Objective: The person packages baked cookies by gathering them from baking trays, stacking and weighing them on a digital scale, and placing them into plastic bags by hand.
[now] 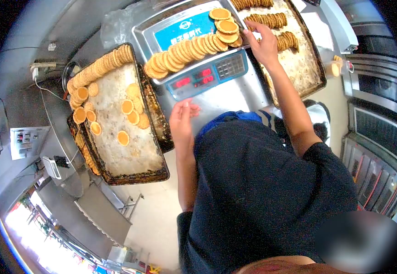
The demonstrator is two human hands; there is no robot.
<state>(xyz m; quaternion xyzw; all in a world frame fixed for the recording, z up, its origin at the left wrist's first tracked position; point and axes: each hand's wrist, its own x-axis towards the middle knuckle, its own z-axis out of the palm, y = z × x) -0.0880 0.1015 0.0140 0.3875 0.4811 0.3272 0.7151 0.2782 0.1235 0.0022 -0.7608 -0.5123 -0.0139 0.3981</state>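
Scale: metal pan (144, 34) with a blue sticker (171, 34), a long row of round cookies (185, 52) leaning along its near side, plus a bunch at the right end. Red digits glow on the display panel (194, 77).
Right hand (262, 43): fingers a bit bent, tips right by the cookies at the pan's right end. Honestly can't tell if it's pinching one.
Left hand (184, 118): fingers loosely curled, half open, nothing visible in them, hanging just in front of the scale.
Left tray (116, 160): scorched rim, a packed row up top, some loose cookies (123, 138) scattered around.
Right tray (308, 64): pretty stained too, short rows of browner cookies (271, 20).
Counter: shiny metal (239, 91), crumpled clear plastic (121, 27) behind.
Room: pale floor (162, 205), wall socket (43, 68) on the left, super bright lower-left corner.
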